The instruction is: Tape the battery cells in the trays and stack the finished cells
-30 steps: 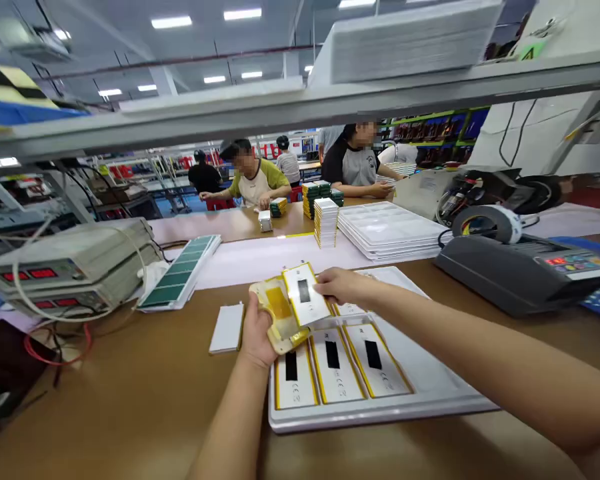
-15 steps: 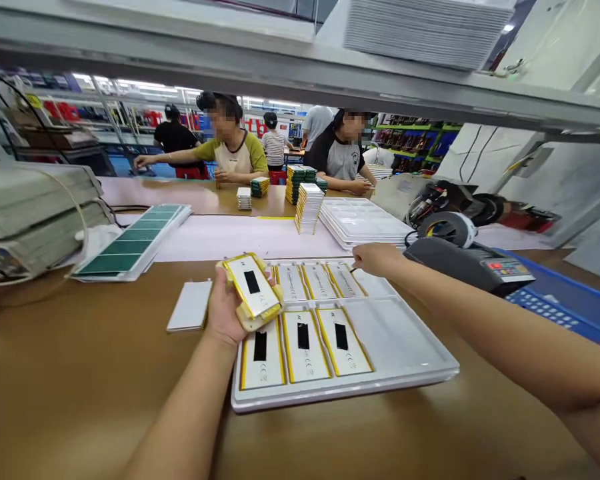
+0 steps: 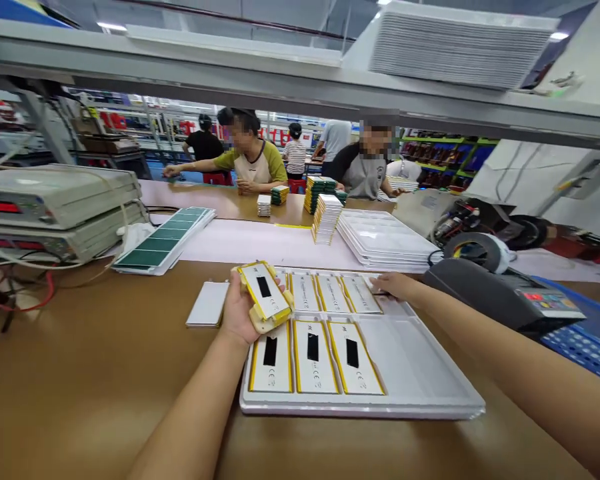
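Note:
My left hand [image 3: 241, 311] is wrapped round a pale yellow holder [image 3: 266, 324] with a white, yellow-edged battery pack [image 3: 271, 301] lying on it, a black strip across its face. Below and to the right lies a white tray [image 3: 410, 360]. Three packs with black strips fill its front row, such as the front right pack [image 3: 356, 373]; three more packs without strips are in the back row. My right hand [image 3: 391, 285] is at the tray's back edge, beside the back right pack [image 3: 361, 293]; its fingertips are small and unclear.
White flat pieces [image 3: 207, 303] lie left of the tray. Behind are a green-panelled tray [image 3: 163, 237], a pack stack [image 3: 326, 219] and stacked white trays [image 3: 387, 233]. A black dispenser [image 3: 490, 290] and blue basket [image 3: 587, 347] stand right, instruments [image 3: 55, 207] left. Two people sit opposite.
The view has shifted, so most things appear further right. My right hand has turned and its fingers now reach toward the back right pack. My left hand still holds the holder and pack.

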Action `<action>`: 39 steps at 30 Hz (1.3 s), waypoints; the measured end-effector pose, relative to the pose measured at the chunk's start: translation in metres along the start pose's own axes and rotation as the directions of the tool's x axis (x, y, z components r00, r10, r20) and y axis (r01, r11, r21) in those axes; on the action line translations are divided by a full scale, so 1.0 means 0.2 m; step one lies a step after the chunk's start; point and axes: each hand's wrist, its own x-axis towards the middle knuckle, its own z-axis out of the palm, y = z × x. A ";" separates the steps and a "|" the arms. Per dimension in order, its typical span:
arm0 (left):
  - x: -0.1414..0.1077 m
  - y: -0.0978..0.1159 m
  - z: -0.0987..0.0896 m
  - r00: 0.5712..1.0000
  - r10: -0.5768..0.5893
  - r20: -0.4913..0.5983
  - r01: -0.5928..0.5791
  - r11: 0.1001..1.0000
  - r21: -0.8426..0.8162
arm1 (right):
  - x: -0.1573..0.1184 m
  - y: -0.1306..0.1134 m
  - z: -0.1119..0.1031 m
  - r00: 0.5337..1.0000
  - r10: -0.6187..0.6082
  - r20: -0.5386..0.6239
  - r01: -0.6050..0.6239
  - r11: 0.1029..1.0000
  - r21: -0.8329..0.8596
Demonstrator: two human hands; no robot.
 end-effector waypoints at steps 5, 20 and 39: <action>-0.02 -0.01 -0.01 0.999 -0.016 0.034 0.019 0.998 -0.066 | -0.01 -0.08 -0.01 0.997 0.026 0.078 -0.046 0.961 0.273; -0.03 -0.01 -0.09 0.982 -0.008 0.190 0.036 0.989 -0.145 | -0.25 -1.02 0.18 0.898 -0.437 -0.057 0.435 0.899 -0.051; 0.03 0.23 -0.10 0.850 0.487 -0.201 -0.500 0.866 -0.014 | -0.57 -0.21 0.08 0.992 -0.128 0.017 0.123 0.898 -0.422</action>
